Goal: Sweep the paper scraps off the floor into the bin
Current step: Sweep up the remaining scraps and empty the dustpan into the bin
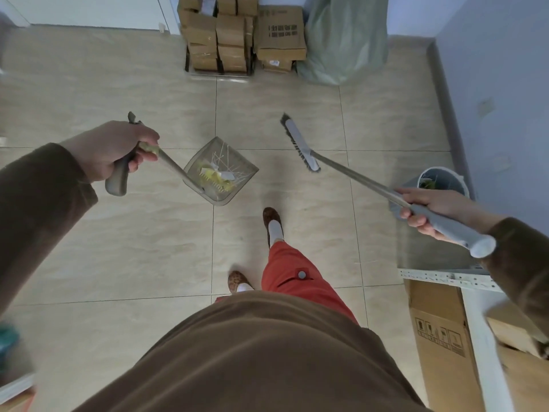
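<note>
My left hand (pixel 114 150) grips the grey handle of a long-handled dustpan (pixel 234 165), which hangs above the tiled floor at centre. White and yellow paper scraps (pixel 218 173) lie inside the pan. My right hand (pixel 427 208) holds the grey grip of a broom, whose pole runs up and left to the brush head (pixel 300 142), lifted off the floor to the right of the pan. A grey round bin (pixel 442 181) stands by the right wall, just behind my right hand, with some greenish waste inside.
Stacked cardboard boxes (pixel 237 34) and a pale green sack (pixel 344 40) line the far wall. A flat cardboard box (pixel 439 331) and a white metal rail (pixel 445 278) lie at the right. My feet (pixel 271 221) stand on the tiles below the dustpan.
</note>
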The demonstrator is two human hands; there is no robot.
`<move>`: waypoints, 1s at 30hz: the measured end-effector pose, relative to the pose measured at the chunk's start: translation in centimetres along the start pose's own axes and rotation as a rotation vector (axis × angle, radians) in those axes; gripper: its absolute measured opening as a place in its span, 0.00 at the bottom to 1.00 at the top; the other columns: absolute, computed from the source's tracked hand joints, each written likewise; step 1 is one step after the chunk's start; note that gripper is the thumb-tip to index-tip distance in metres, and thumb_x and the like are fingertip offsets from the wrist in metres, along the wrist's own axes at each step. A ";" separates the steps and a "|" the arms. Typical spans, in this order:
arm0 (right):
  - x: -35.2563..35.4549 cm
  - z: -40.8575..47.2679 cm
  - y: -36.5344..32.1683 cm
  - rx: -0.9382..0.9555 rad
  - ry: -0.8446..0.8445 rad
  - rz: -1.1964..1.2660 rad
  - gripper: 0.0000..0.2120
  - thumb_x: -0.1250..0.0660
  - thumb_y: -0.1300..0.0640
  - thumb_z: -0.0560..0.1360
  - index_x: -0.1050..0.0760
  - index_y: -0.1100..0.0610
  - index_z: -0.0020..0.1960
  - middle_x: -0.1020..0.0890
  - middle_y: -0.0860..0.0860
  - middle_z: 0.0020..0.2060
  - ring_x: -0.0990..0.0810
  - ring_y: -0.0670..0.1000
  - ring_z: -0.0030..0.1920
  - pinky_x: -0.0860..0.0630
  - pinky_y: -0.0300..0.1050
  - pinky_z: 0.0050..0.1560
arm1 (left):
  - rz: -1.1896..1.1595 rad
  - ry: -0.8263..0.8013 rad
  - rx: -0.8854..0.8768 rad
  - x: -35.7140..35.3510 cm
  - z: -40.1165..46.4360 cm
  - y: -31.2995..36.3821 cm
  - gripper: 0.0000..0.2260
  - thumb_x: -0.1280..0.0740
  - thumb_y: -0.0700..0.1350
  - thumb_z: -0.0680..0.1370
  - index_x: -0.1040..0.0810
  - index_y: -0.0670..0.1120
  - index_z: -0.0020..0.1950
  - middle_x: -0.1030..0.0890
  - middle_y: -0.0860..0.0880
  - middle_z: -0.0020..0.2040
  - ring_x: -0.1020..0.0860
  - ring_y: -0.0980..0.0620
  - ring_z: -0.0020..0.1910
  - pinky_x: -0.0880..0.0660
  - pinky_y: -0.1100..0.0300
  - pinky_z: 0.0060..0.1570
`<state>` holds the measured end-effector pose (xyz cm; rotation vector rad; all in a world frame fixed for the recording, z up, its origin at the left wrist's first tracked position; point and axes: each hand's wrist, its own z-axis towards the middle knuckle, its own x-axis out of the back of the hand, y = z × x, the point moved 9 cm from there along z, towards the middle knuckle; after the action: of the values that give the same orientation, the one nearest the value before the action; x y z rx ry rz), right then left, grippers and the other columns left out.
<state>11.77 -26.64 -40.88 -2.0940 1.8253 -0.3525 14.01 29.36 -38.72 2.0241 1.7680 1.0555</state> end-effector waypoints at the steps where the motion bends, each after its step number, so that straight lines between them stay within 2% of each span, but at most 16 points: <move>1: -0.2 0.1 0.4 0.011 0.005 -0.025 0.20 0.44 0.59 0.84 0.34 0.49 0.74 0.27 0.55 0.31 0.28 0.48 0.19 0.29 0.38 0.15 | 0.038 -0.008 0.010 0.1 -0.2 -0.2 0.06 0.35 0.39 0.77 0.24 0.42 0.53 0.22 0.40 0.41 0.33 0.54 0.24 0.35 0.67 0.18; 4: -1.1 0.1 1.5 0.034 0.022 -0.085 0.19 0.44 0.60 0.84 0.36 0.52 0.75 0.28 0.56 0.32 0.28 0.47 0.19 0.29 0.37 0.15 | 0.193 -0.058 0.008 0.0 -1.0 -0.2 0.08 0.35 0.39 0.78 0.23 0.40 0.56 0.21 0.40 0.42 0.35 0.51 0.28 0.35 0.65 0.18; 7: -1.7 1.2 2.1 0.033 0.047 -0.152 0.19 0.45 0.61 0.84 0.38 0.52 0.75 0.29 0.56 0.33 0.29 0.46 0.19 0.30 0.36 0.16 | 0.333 -0.095 -0.020 -1.1 -1.9 -0.2 0.08 0.34 0.38 0.78 0.22 0.40 0.56 0.19 0.38 0.46 0.34 0.51 0.27 0.35 0.63 0.21; 10: -1.8 3.8 2.5 0.049 0.100 -0.298 0.18 0.44 0.60 0.84 0.35 0.54 0.73 0.27 0.55 0.33 0.30 0.46 0.21 0.30 0.36 0.18 | 0.405 -0.116 -0.027 -3.1 -2.7 -0.7 0.08 0.34 0.37 0.78 0.21 0.39 0.56 0.18 0.35 0.48 0.34 0.51 0.25 0.35 0.63 0.20; 13: -2.0 6.0 2.5 0.121 0.130 -0.380 0.18 0.41 0.60 0.82 0.33 0.57 0.72 0.26 0.55 0.34 0.28 0.47 0.25 0.29 0.37 0.20 | 0.415 -0.138 0.007 -5.7 -3.4 -2.0 0.09 0.34 0.37 0.77 0.21 0.39 0.56 0.18 0.34 0.50 0.34 0.51 0.26 0.35 0.62 0.24; 17: -1.2 9.0 2.9 0.155 0.147 -0.397 0.23 0.40 0.61 0.81 0.37 0.54 0.75 0.25 0.56 0.37 0.27 0.49 0.29 0.27 0.39 0.23 | 0.415 -0.137 0.075 -9.7 -4.3 -4.1 0.08 0.33 0.37 0.77 0.21 0.39 0.56 0.17 0.35 0.50 0.34 0.51 0.26 0.35 0.62 0.24; 21: 0.2 11.8 4.2 0.113 0.175 -0.481 0.14 0.43 0.60 0.82 0.33 0.59 0.67 0.25 0.58 0.43 0.26 0.51 0.33 0.25 0.42 0.26 | 0.390 -0.121 0.135 -14.0 -5.3 -6.3 0.08 0.34 0.37 0.76 0.21 0.40 0.55 0.18 0.35 0.48 0.34 0.50 0.26 0.36 0.63 0.24; 24: -0.8 12.6 8.2 0.065 0.133 -0.544 0.15 0.46 0.62 0.82 0.39 0.60 0.69 0.27 0.60 0.50 0.27 0.52 0.35 0.24 0.46 0.32 | 0.350 -0.095 0.159 -16.2 -5.8 -7.4 0.07 0.34 0.37 0.76 0.21 0.40 0.53 0.19 0.35 0.47 0.34 0.49 0.27 0.36 0.62 0.27; 27: -3.2 10.8 15.5 0.012 0.048 -0.587 0.18 0.45 0.63 0.80 0.43 0.59 0.69 0.26 0.62 0.56 0.26 0.55 0.40 0.20 0.51 0.40 | 0.323 -0.077 0.177 -17.4 -6.3 -8.2 0.07 0.34 0.38 0.75 0.21 0.40 0.52 0.19 0.34 0.47 0.33 0.49 0.26 0.35 0.62 0.27; 28: -4.0 9.3 17.5 -0.005 0.018 -0.569 0.17 0.45 0.64 0.80 0.42 0.59 0.68 0.25 0.62 0.53 0.26 0.54 0.39 0.20 0.48 0.37 | 0.321 -0.077 0.181 -17.5 -6.6 -8.5 0.07 0.34 0.38 0.75 0.21 0.40 0.52 0.19 0.34 0.47 0.34 0.49 0.25 0.35 0.61 0.27; 30: -4.2 6.4 20.2 -0.058 -0.042 -0.476 0.16 0.45 0.64 0.81 0.39 0.58 0.68 0.26 0.57 0.43 0.28 0.49 0.32 0.26 0.40 0.26 | 0.319 -0.079 0.191 -17.8 -6.9 -8.9 0.08 0.35 0.38 0.76 0.22 0.39 0.53 0.19 0.34 0.48 0.34 0.49 0.25 0.35 0.61 0.26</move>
<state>-4.49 -24.28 -54.87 -2.5440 1.3101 -0.3688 2.80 12.88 -45.53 2.4912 1.5948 0.9014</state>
